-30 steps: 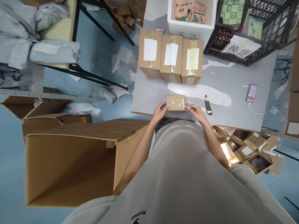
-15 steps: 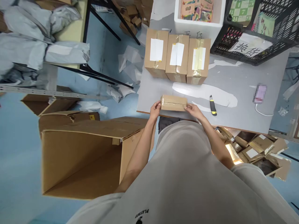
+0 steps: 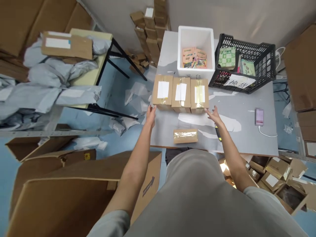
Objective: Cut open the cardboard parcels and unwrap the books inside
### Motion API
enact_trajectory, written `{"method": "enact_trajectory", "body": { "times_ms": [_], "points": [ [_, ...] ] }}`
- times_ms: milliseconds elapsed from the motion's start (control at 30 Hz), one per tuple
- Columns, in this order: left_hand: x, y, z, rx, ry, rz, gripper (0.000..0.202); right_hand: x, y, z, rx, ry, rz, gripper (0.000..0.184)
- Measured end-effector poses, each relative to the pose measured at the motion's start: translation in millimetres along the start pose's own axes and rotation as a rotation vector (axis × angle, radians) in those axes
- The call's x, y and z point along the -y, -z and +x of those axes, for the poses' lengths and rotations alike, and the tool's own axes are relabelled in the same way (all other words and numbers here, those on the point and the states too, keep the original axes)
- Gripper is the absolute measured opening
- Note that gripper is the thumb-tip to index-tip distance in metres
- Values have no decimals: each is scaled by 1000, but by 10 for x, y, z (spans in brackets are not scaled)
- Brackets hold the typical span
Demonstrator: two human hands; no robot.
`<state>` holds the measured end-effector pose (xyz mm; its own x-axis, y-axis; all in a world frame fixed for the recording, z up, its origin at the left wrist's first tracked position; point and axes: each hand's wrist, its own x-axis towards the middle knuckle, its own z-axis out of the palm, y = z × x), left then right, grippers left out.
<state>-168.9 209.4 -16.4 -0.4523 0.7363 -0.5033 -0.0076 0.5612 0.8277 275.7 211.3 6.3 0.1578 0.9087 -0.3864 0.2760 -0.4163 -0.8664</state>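
Note:
Three brown cardboard boxes stand in a row on the grey table: a left box (image 3: 163, 92), a middle box (image 3: 181, 94) and a right box (image 3: 199, 95), each with a white label and tape. My left hand (image 3: 150, 116) is open beside the near left corner of the left box. At the near right corner of the right box is my right hand (image 3: 214, 116), open with its fingers spread. Whether either hand touches the cardboard I cannot tell. A smaller brown box (image 3: 185, 136), shiny tape along its top, lies nearer to me, with neither hand on it.
Behind the row stand a white foam box (image 3: 196, 70) and a black plastic crate (image 3: 268, 70) with booklets. A yellow-black utility knife (image 3: 218, 132) lies partly behind my right forearm. A phone (image 3: 259, 117) with a cable is on the right. A large open carton (image 3: 74, 194) stands at lower left.
Both hands have let go of the smaller box and moved forward and apart to the row's two ends. The smaller box now shows its taped face. The view has tilted up.

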Motion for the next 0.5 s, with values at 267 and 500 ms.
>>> {"method": "enact_trajectory", "body": {
  "times_ms": [267, 500],
  "points": [
    [-514, -167, 386, 171, 11, 6, 75, 600, -300, 233, 115, -239, 205, 98],
    [-373, -339, 246, 203, 41, -152, 56, 404, 0, 124, 196, -228, 308, 92]
  ]
}}
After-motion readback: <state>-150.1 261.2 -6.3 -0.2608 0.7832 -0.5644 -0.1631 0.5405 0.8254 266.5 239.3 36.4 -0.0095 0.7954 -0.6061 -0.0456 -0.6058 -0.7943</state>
